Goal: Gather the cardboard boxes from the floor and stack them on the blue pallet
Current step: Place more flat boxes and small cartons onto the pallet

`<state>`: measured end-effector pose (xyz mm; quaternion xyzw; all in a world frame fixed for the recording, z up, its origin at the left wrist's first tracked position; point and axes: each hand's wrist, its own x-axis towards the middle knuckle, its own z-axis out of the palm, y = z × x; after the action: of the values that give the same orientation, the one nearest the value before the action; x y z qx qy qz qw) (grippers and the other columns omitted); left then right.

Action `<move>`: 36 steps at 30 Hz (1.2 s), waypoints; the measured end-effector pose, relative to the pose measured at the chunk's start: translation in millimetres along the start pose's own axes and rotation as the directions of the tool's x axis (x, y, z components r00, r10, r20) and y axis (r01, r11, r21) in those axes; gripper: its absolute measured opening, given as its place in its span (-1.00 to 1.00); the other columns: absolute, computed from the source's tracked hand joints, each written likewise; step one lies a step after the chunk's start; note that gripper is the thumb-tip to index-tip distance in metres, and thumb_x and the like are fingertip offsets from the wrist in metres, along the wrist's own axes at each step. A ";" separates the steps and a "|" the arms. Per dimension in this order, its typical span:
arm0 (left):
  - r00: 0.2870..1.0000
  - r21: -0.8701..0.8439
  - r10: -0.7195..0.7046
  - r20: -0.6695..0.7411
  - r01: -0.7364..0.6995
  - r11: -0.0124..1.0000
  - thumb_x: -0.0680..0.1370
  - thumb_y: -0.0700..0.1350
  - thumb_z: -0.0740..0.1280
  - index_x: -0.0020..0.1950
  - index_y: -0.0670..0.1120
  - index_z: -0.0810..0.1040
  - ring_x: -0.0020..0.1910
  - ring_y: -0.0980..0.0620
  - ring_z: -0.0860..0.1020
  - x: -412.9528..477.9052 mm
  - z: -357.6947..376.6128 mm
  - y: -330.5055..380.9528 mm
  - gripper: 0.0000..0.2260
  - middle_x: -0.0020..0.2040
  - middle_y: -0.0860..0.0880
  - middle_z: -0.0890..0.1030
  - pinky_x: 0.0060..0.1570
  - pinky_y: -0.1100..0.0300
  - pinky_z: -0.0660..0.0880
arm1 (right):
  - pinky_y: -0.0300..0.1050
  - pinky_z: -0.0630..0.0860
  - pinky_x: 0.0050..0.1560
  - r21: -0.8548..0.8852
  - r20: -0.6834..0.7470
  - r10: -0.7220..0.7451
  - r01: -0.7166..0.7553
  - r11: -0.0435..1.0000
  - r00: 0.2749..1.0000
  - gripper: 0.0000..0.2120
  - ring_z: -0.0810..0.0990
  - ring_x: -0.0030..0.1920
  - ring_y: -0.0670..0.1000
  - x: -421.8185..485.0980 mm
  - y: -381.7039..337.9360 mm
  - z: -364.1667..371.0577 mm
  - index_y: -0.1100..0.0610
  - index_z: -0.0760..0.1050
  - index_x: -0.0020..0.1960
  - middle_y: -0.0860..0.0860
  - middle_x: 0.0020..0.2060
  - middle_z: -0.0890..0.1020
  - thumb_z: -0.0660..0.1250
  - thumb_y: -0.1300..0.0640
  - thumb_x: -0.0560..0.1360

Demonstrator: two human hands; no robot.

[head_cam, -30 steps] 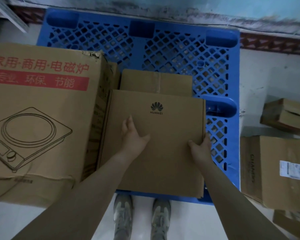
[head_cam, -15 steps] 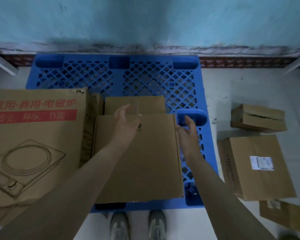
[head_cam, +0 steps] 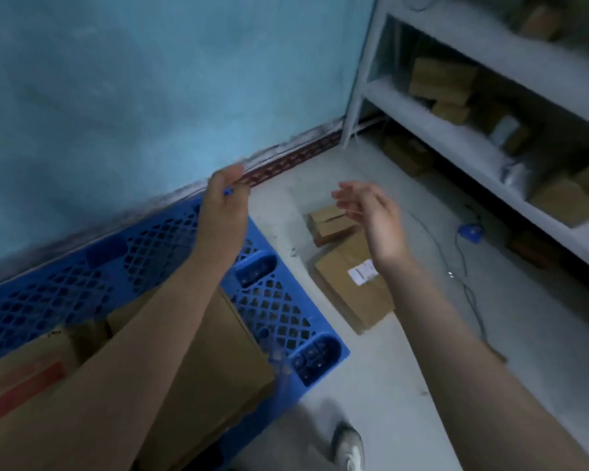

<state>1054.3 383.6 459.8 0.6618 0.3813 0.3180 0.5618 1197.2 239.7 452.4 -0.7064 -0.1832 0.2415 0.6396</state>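
The blue pallet lies along the teal wall at the lower left. On it rest a flat brown box and a large box with a red stripe. My left hand is raised above the pallet's far corner, holding nothing, fingers loosely curled. My right hand hovers open over the floor. Below it lie a small cardboard box and a larger box with a white label, both on the floor right of the pallet.
A white shelf rack with several cardboard boxes stands at the right. A thin cable and a small blue object lie on the grey floor. My shoe shows at the bottom.
Both hands have let go of the flat box, which stays on the pallet. The view has swung right toward the floor boxes and shelf, and my right hand now hovers over them.
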 end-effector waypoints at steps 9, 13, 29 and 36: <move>0.888 -0.002 0.040 0.457 -0.044 0.999 0.57 -0.12 0.16 0.10 0.03 0.53 0.09 0.14 0.59 -64.0 251.0 40.0 -0.80 0.11 0.02 0.64 0.18 0.15 0.49 | 0.05 0.51 0.19 -0.020 -0.369 0.051 -0.062 0.998 0.928 -0.74 0.63 0.03 0.07 -14.5 14.6 -278.7 0.12 0.60 0.13 0.12 0.06 0.68 0.15 0.14 0.61; 0.820 0.033 -0.062 0.569 0.053 0.998 0.46 0.02 0.15 0.04 0.06 0.56 0.08 0.12 0.61 -86.3 378.2 15.3 -0.74 0.04 0.05 0.66 0.14 0.15 0.47 | 0.06 0.50 0.21 -0.005 -0.402 0.149 -0.165 0.986 0.903 -0.74 0.62 0.10 0.11 1.4 63.8 -390.7 0.13 0.57 0.19 0.11 0.10 0.66 0.18 0.14 0.60; 0.774 0.285 -0.523 0.356 0.443 0.850 0.51 0.12 0.14 0.05 0.11 0.52 0.15 0.00 0.54 -42.5 624.4 -266.1 -0.76 0.12 0.00 0.58 0.21 -0.01 0.46 | -0.15 0.47 0.09 -0.054 -0.253 0.404 -0.430 0.901 0.879 -0.82 0.59 0.09 0.08 179.8 365.4 -527.2 0.06 0.60 0.08 0.10 0.14 0.63 0.23 0.15 0.60; 0.661 0.408 -0.677 0.324 0.548 0.730 0.57 -0.09 0.27 0.39 -0.10 0.35 0.20 -0.04 0.47 -58.8 680.9 -466.1 -0.62 0.29 -0.09 0.45 0.17 0.07 0.43 | -0.07 0.45 0.21 -0.018 -0.178 0.569 -0.581 0.814 0.803 -0.74 0.54 0.23 0.06 241.4 551.7 -509.2 0.01 0.57 0.21 -0.03 0.19 0.59 0.23 -0.03 0.60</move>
<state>1534.0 28.1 -112.8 0.6181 0.4822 -0.1112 0.6108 1659.7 -101.5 -87.5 -0.7684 0.0844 0.3582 0.5236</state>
